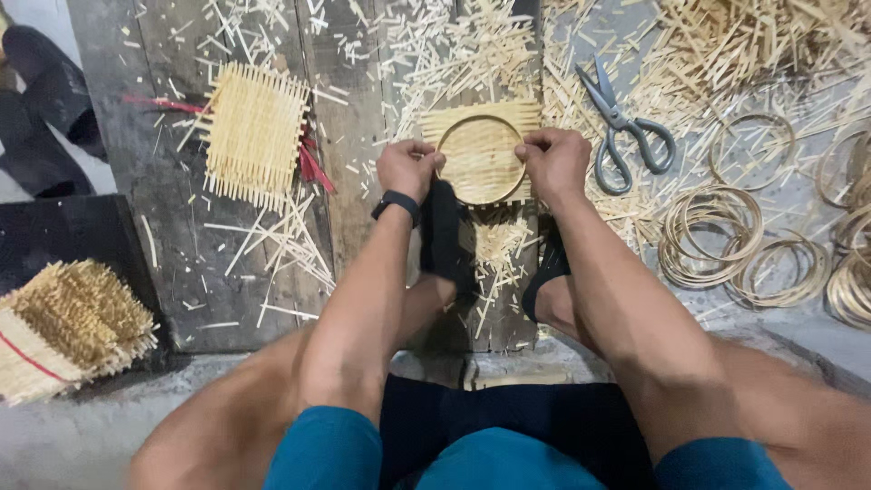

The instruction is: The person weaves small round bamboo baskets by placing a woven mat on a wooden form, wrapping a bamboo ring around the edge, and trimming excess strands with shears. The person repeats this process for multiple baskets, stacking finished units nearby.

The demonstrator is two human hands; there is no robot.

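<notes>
A round bamboo ring (481,160) laid on a small woven bamboo mat (481,136) is gripped at its left edge by the left hand (408,169) and at its right edge by the right hand (554,161), fingers curled shut on the rim. Just right of the right hand, scissors (622,132) are seen; beyond them, loose bamboo rings (708,236). Left of the left hand, a larger woven mat (254,134) is laid on the wooden boards (163,227).

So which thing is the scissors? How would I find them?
Look at the grey floor right of the wooden boards. Just beside the right hand lie the scissors, among pale bamboo splints. They alone are grey metal, with two loop handles; the bamboo rings nearby are tan.
</notes>
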